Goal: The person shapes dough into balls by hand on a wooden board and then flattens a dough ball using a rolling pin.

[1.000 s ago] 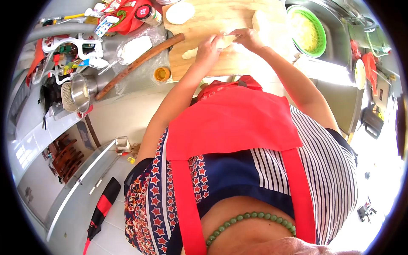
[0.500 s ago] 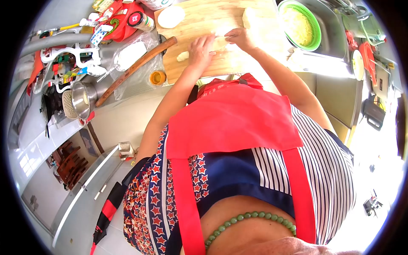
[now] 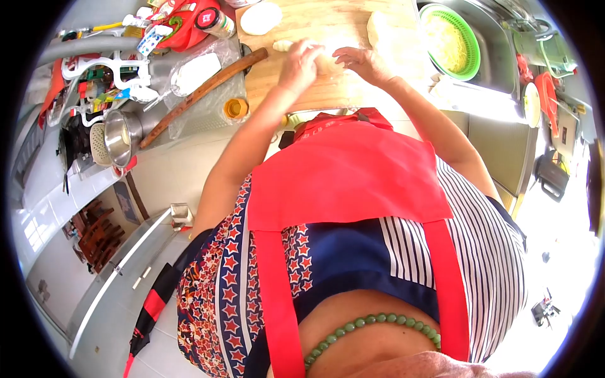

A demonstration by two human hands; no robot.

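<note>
A roll of pale dough (image 3: 283,46) lies on the wooden board (image 3: 277,82), partly hidden under my left hand (image 3: 300,67). The fingers of that hand curl over the dough, and its end pokes out on the left. More pale dough shows in the bright gap between my hands, where glare blurs its outline. My right hand (image 3: 367,65) is just to the right, fingers bent toward the left hand and slightly apart, with nothing visible in them. Beyond it rests a larger pale block of dough (image 3: 378,29).
A white round item (image 3: 261,17) sits at the board's far left. A long wooden stick (image 3: 205,94) lies left of the board, near an orange lid (image 3: 236,108) and a jar (image 3: 214,22). Rightward, a green basket (image 3: 471,53) of pale shreds stands by the sink (image 3: 498,53).
My right hand has loosened from the dough's right end, its fingers spreading. My left hand has gone from lying flat to curling over the dough. The dough's left end has shifted up the board.
</note>
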